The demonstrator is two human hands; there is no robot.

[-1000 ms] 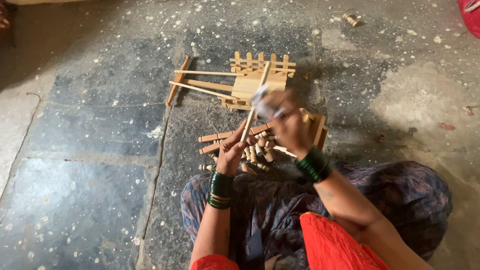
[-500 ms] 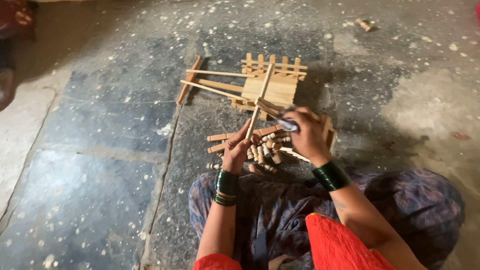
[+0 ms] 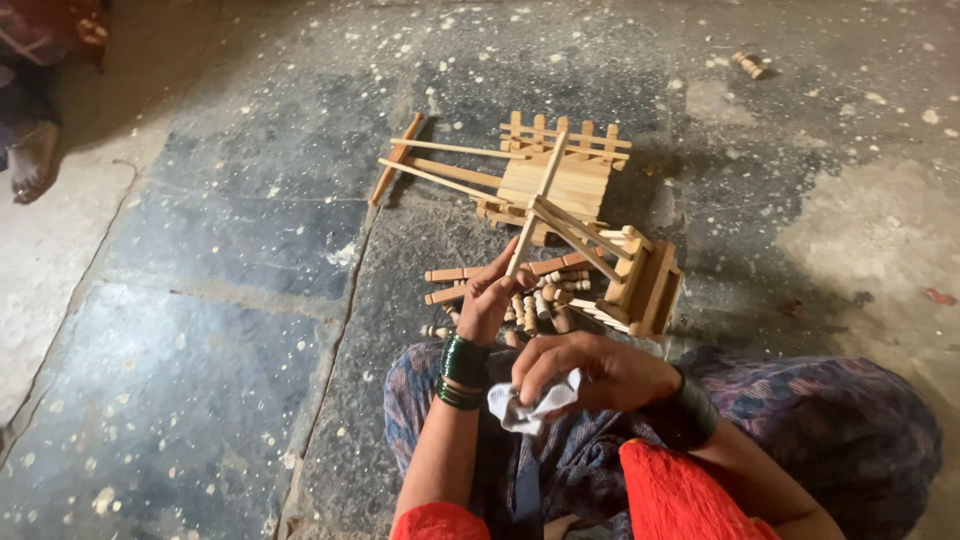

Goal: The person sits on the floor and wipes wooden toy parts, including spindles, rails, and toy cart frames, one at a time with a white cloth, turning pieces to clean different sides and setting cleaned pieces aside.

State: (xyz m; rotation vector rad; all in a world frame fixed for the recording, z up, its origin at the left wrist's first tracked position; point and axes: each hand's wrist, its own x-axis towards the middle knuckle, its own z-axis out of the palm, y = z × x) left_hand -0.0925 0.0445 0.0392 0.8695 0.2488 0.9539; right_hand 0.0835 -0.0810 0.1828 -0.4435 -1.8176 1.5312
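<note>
Dusty stone floor (image 3: 200,380) (speckled), perhaps daylit

Bare foot (image 3: 32,160) of another person cut off by the left edge, body out of view. Left hand (image 3: 492,300) covering part of the small turned wooden pegs (image 3: 540,305) (count impossible to tell). Right hand (image 3: 590,370) hiding most of the crumpled white cloth (image 3: 525,408). Small object (image 3: 750,65) far off, too tiny to identify.

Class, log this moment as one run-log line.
left hand: grips stick | right hand: holds cloth | wooden cart: on floor
</note>
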